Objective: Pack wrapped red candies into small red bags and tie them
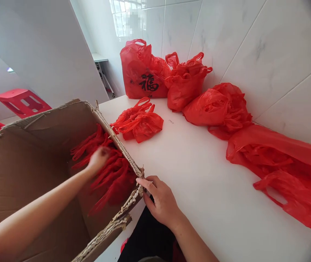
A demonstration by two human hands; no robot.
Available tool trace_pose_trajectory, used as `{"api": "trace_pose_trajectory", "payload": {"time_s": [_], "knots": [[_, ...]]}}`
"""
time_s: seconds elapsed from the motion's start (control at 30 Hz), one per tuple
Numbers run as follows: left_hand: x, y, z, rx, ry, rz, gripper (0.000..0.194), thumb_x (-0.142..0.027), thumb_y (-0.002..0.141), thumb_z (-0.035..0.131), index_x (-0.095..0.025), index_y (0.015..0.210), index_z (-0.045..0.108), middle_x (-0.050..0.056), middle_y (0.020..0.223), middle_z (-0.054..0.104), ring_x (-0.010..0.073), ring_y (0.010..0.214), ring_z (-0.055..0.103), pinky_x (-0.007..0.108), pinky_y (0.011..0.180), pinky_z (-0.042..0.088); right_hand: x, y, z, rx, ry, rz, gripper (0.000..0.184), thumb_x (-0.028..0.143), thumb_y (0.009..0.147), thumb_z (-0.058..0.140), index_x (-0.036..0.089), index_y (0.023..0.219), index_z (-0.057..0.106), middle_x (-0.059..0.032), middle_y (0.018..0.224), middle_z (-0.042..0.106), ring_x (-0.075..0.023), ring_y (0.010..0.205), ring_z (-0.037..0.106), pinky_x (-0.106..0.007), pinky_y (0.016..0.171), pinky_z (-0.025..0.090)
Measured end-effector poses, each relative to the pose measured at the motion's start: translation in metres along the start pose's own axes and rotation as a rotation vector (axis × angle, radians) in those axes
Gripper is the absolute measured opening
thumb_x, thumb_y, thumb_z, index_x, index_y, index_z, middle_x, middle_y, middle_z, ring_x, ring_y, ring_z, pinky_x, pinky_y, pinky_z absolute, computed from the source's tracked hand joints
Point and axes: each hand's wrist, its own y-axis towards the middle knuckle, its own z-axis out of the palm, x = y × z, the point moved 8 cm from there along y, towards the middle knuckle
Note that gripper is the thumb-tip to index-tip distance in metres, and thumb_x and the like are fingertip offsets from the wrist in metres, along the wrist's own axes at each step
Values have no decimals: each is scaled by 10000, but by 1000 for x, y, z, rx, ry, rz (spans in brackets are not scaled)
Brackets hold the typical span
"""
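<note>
A brown cardboard box (30, 174) with a ragged cut rim stands open on the left. Red plastic bags (112, 171) lie bunched inside it, against its right wall. My left hand (99, 159) reaches down among these bags; motion smears its fingers, so I cannot make out whether it grips one. At the box's near right corner, my right hand (159, 200) is closed on the cardboard edge, thumb below and fingers over it. Just beyond the rim, a small knotted red bag (141, 122) lies on the white table (193, 163).
Along the tiled wall (226, 32) stand a full red bag with black characters (139, 80), a tied red bag (185, 85) and a bulging bag (221, 107). A large red bag (275, 153) lies open at right. Red stools (24, 102) stand beyond the box.
</note>
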Motion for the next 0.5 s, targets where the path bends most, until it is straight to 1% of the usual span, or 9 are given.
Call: {"api": "trace_pose_trajectory", "payload": {"time_s": [0.03,0.1,0.13,0.17,0.23,0.3,0.37,0.4,0.5], "knots": [[-18,12,-25,-166,-2,21,358,-351,910,537,-161,1212,528,96,1186,568,226,1008,583,442,857,495,0,0,0,-1,0,-1,523,132,887,471,342,1364,440,-53,1131,571,-161,841,577,-327,769,499],[-62,30,-61,-390,-16,114,387,-274,959,385,-123,1315,375,143,1255,485,220,1074,518,422,912,445,0,0,0,-10,-5,1,518,135,886,472,343,1359,448,-53,1136,569,-158,835,579,-327,766,501],[-87,36,-69,-442,-22,178,397,-243,961,342,-122,1338,324,148,1278,462,198,1071,505,386,922,431,0,0,0,-14,-8,4,512,136,886,472,342,1355,454,-54,1136,569,-156,828,581,-326,762,502],[-113,42,-71,-462,-22,247,389,-250,957,341,-148,1332,333,133,1289,461,184,1058,503,361,929,419,-1,0,0,-15,-12,8,508,138,886,472,341,1351,460,-55,1136,568,-154,824,582,-325,761,503],[-162,52,-58,-394,25,380,352,-332,918,452,-221,1251,461,82,1272,514,201,1102,492,354,984,372,-1,0,1,-12,-19,16,503,142,887,473,340,1349,465,-56,1137,566,-154,826,584,-325,761,504],[-200,64,-27,-224,171,450,373,-419,829,587,-233,1153,571,97,1262,555,298,1208,430,444,1036,299,-1,0,1,-5,-23,13,506,142,886,475,335,1354,460,-58,1147,562,-155,843,584,-326,770,503],[-219,76,-1,-103,250,431,394,-433,730,695,-190,1035,643,151,1185,605,395,1213,413,543,1019,268,1,0,0,3,-30,8,509,143,887,477,326,1361,452,-60,1151,558,-158,868,584,-328,784,501],[-224,81,8,-68,261,410,379,-411,702,722,-168,985,659,173,1155,616,422,1202,417,571,1004,267,1,0,0,4,-35,7,509,144,888,478,321,1364,449,-60,1148,559,-160,880,583,-327,789,501],[-231,83,14,-17,198,398,297,-336,715,708,-135,930,669,189,1168,598,407,1196,441,559,996,300,2,-1,-2,3,-46,8,516,145,883,492,322,1365,444,-52,1130,563,-158,890,581,-316,792,501]]}}
